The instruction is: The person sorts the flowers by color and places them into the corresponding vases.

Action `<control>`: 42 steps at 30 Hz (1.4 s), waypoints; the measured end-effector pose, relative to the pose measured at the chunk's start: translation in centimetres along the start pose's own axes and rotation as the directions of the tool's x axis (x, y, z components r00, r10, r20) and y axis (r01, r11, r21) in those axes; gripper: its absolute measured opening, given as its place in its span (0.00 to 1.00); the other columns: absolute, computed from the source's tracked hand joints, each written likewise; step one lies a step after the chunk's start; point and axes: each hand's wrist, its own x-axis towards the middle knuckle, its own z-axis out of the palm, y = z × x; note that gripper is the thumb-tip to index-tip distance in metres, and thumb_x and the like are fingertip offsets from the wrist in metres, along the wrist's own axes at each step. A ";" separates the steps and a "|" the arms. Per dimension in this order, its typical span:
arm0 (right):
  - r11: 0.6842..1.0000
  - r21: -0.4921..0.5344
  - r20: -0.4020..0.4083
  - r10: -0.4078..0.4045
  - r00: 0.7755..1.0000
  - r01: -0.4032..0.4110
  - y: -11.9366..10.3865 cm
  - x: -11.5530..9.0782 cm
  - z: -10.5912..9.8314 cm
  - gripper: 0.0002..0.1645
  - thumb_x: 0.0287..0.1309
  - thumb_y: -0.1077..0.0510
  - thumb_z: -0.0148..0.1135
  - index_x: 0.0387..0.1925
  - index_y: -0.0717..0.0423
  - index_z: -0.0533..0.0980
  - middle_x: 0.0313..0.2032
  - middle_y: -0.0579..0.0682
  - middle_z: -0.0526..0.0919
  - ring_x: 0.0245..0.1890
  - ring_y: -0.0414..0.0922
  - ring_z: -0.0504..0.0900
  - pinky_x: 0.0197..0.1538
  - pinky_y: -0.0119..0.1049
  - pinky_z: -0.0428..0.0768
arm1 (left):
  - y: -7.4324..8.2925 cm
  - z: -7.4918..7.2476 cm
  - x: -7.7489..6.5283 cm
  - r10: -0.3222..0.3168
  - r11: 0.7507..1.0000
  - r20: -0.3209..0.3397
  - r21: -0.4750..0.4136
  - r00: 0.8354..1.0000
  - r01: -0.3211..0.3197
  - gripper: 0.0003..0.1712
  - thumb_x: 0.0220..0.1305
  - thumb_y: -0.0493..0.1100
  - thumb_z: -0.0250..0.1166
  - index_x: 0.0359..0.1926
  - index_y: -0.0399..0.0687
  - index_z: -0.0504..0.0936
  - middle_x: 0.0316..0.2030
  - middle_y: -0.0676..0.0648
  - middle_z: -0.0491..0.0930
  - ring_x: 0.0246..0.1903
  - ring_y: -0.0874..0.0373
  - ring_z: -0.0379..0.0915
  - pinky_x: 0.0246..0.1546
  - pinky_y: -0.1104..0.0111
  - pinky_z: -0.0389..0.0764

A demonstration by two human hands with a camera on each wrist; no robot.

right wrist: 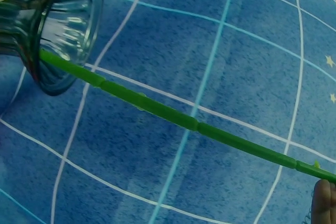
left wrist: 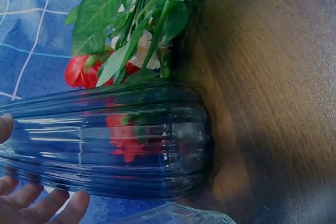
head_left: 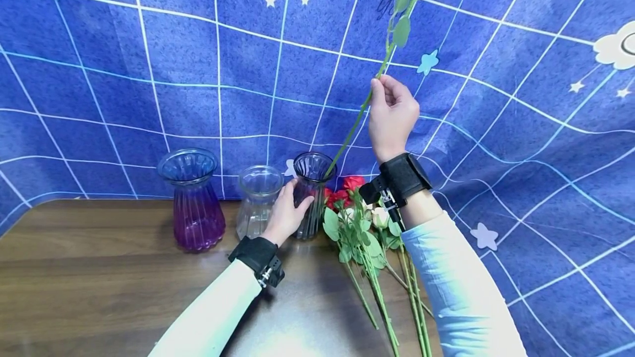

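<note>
Stem (head_left: pixel 358 123) slants up and to the right from the dark vase (head_left: pixel 308 222), past the right hand (head_left: pixel 395 114), to leaves (head_left: pixel 402 32) near the top edge of the head view; any bloom is out of frame. The right hand pinches it between thumb and fingers, well above the vase. The stem's lower tip lies at the vase's mouth (head_left: pixel 313 166), seemingly just inside on the right; how deep it sits is hard to tell. What counts here is the angle between two long axes: the vase stands upright on the worktop (head_left: pixel 109 280), while the stem leans well off that line, its top to the right. Of the two hands, the left hand (head_left: pixel 286 214) is much the nearer to the mouth. It is partly curled about the vase from the left, thumb on one side, fingers spread on the other, and holds it below the mouth. The clear vase (head_left: pixel 252 222) is just beside the left hand, with the purple vase (head_left: pixel 198 219) farther left. Right of the dark vase lie red roses (head_left: pixel 354 182) and white roses (head_left: pixel 380 217), their leafy stalks (head_left: pixel 366 244) running toward the near edge
</note>
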 end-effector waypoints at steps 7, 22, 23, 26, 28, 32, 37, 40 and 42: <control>0.997 -0.073 0.046 0.034 0.998 -0.030 1.1 -1.1 0.2 0.13 0.57 0.61 0.62 0.38 0.69 0.81 0.33 0.63 0.85 0.22 0.25 0.72 0.30 0.19 0.73 | 0.1 -0.1 -0.2 -0.014 1.000 0.002 0.021 1.000 0.014 0.37 0.63 0.53 0.61 0.67 0.43 0.60 0.63 0.37 0.67 0.61 0.43 0.66 0.59 0.51 0.70; 0.986 -0.109 0.100 0.138 0.985 -0.127 3.3 -2.8 0.2 0.12 0.56 0.61 0.62 0.37 0.69 0.81 0.30 0.64 0.85 0.20 0.32 0.77 0.26 0.19 0.72 | -0.1 -0.1 0.1 -0.012 0.999 -0.007 0.050 1.000 0.012 0.36 0.62 0.55 0.61 0.67 0.46 0.61 0.61 0.39 0.69 0.57 0.42 0.70 0.54 0.51 0.73; 0.985 -0.116 0.103 0.141 0.985 -0.129 3.5 -2.9 0.2 0.13 0.56 0.61 0.62 0.37 0.68 0.81 0.30 0.64 0.85 0.20 0.31 0.77 0.26 0.19 0.72 | -0.1 -0.1 0.1 -0.013 0.999 -0.007 0.052 1.000 0.013 0.37 0.62 0.55 0.60 0.67 0.46 0.61 0.61 0.39 0.69 0.57 0.42 0.70 0.54 0.51 0.73; 0.982 -0.129 0.109 0.152 0.982 -0.138 3.9 -3.3 0.3 0.12 0.56 0.61 0.62 0.37 0.68 0.82 0.30 0.64 0.85 0.20 0.33 0.78 0.25 0.19 0.72 | -0.2 -0.2 0.2 -0.013 0.998 -0.001 0.053 1.000 0.013 0.37 0.62 0.55 0.60 0.67 0.46 0.61 0.62 0.39 0.68 0.58 0.42 0.69 0.54 0.50 0.73; 0.980 -0.137 0.113 0.163 0.980 -0.147 4.1 -3.6 0.3 0.13 0.56 0.60 0.63 0.37 0.68 0.81 0.30 0.63 0.85 0.19 0.31 0.77 0.25 0.18 0.72 | -0.2 -0.2 0.1 -0.015 0.999 0.003 0.052 1.000 0.015 0.37 0.62 0.56 0.60 0.67 0.46 0.61 0.62 0.39 0.68 0.59 0.42 0.68 0.55 0.50 0.72; 0.974 -0.152 0.124 0.189 0.974 -0.170 4.7 -4.0 0.4 0.12 0.55 0.61 0.63 0.37 0.67 0.82 0.31 0.63 0.85 0.19 0.28 0.76 0.25 0.18 0.72 | -0.2 -0.2 0.1 -0.008 0.999 0.001 0.044 1.000 0.008 0.37 0.62 0.55 0.60 0.67 0.45 0.61 0.62 0.39 0.68 0.59 0.42 0.68 0.55 0.50 0.72; 0.963 -0.188 0.139 0.221 0.965 -0.193 5.3 -4.8 0.6 0.12 0.56 0.60 0.63 0.38 0.66 0.82 0.30 0.61 0.86 0.20 0.29 0.75 0.25 0.18 0.72 | -0.2 -0.2 0.1 -0.015 0.999 0.007 0.044 1.000 0.014 0.37 0.63 0.55 0.60 0.67 0.46 0.60 0.63 0.39 0.67 0.60 0.42 0.67 0.56 0.50 0.72; 0.956 -0.213 0.146 0.234 0.961 -0.201 5.7 -5.3 0.7 0.12 0.56 0.60 0.63 0.37 0.66 0.82 0.31 0.61 0.86 0.20 0.29 0.76 0.27 0.18 0.72 | -0.2 -0.2 0.0 -0.020 0.999 0.013 0.043 1.000 0.020 0.37 0.63 0.56 0.60 0.68 0.46 0.60 0.63 0.39 0.66 0.61 0.43 0.66 0.56 0.50 0.71; 0.951 -0.235 0.154 0.241 0.958 -0.201 6.0 -5.7 0.9 0.12 0.56 0.60 0.63 0.37 0.65 0.82 0.31 0.60 0.86 0.21 0.33 0.78 0.27 0.18 0.72 | -0.2 -0.2 0.0 -0.016 0.999 0.009 0.038 1.000 0.016 0.37 0.63 0.55 0.60 0.68 0.45 0.60 0.63 0.39 0.66 0.61 0.43 0.66 0.57 0.50 0.71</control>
